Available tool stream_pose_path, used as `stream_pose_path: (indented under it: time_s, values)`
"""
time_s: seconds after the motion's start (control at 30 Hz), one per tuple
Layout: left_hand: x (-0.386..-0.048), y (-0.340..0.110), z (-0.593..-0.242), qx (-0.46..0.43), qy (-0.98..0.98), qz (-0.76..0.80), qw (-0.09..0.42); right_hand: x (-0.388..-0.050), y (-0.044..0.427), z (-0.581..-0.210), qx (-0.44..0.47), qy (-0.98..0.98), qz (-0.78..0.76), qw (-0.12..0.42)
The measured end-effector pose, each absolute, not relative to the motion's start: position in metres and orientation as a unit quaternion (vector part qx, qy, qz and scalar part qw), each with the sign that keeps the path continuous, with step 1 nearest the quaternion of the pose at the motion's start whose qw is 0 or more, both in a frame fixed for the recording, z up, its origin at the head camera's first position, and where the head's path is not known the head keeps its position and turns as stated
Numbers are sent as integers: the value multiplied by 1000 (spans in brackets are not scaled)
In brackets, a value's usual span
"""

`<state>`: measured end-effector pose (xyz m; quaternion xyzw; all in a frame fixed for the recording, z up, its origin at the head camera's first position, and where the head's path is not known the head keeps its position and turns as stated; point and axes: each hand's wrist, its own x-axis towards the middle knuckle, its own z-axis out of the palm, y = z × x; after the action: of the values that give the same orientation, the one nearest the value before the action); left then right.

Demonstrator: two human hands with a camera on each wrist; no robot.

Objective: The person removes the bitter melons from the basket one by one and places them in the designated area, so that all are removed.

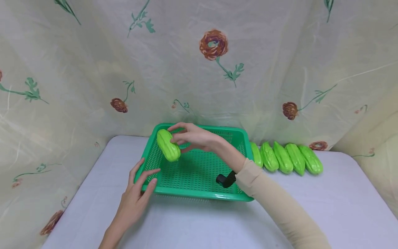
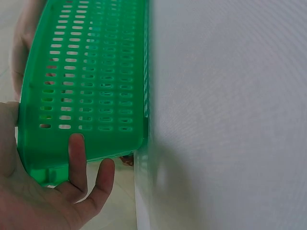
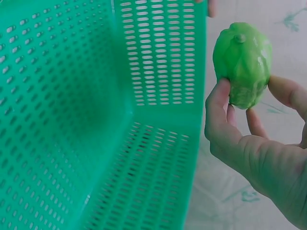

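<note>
My right hand [image 1: 194, 136] holds a bright green ribbed gourd [image 1: 168, 145] over the left part of a green plastic basket [image 1: 205, 196]. In the right wrist view the thumb and fingertips grip the lower end of this gourd [image 3: 243, 57], above the basket's rim. My left hand [image 1: 135, 199] is at the basket's front left corner. There, thumb and a finger reach over the rim; in the left wrist view other fingers [image 2: 77, 158] lie against the perforated outer wall [image 2: 91, 62]. Several similar gourds [image 1: 283, 157] lie in a row to the basket's right, the nearest partly hidden by it.
A white cloth [image 1: 199, 224] covers the table. Behind it hangs a pale curtain [image 1: 174, 62] with printed flowers. A black wrist camera [image 1: 224, 180] on the right arm juts out over the basket.
</note>
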<state>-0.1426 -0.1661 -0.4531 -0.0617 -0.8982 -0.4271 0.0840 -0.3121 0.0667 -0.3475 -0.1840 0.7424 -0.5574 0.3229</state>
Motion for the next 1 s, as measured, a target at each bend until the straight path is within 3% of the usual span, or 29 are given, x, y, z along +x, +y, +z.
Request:
stream_pose_path:
  time_s: [0.47,1.0]
  values:
    - [-143,-166,-453,-63,-898,-428,79,-307,131,-323,-188,717,-606,288]
    - [-143,-167,-452,-62,-896,-433,73,-296,246,-319,-144,736,-625,218]
